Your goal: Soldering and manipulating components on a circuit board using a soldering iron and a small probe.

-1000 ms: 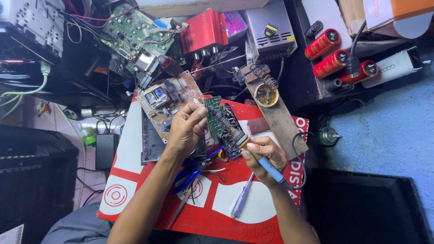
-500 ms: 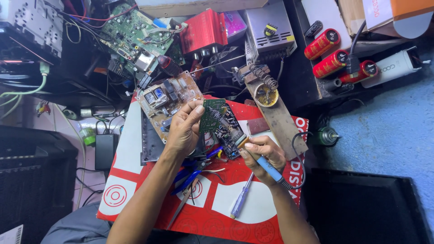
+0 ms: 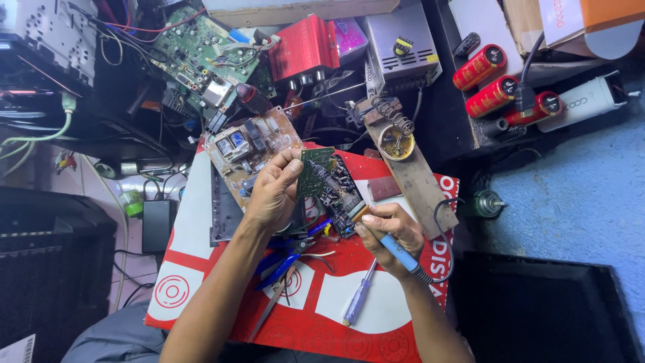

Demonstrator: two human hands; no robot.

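Cluttered with electronics, the dark workbench (image 3: 470,134) carries a red and white printed sheet (image 3: 201,269) spread as a work mat, with a blue floor (image 3: 571,202) showing to its right. At the top right stand an orange and white carton (image 3: 578,20) and a flat white box (image 3: 484,20); below them lie three red cylindrical capacitors (image 3: 500,87) with printed sleeves and a white oblong adapter (image 3: 584,104). A red finned casing (image 3: 302,47) and a grey perforated metal box (image 3: 396,44) sit at the top centre, beside a large green circuit board (image 3: 201,47).

At the mat's centre the left hand (image 3: 272,195) pinches a small green circuit board (image 3: 322,181) by its upper edge, thumb and fingers closed on it, holding it tilted above the mat. The right hand (image 3: 390,232) is wrapped around a blue-handled soldering iron (image 3: 396,249), its tip meeting the board's lower end. Blue-handled pliers (image 3: 285,262) and a purple screwdriver (image 3: 359,296) lie on the mat near the wrists. A wooden stand (image 3: 416,181) with a coiled holder rests to the right.
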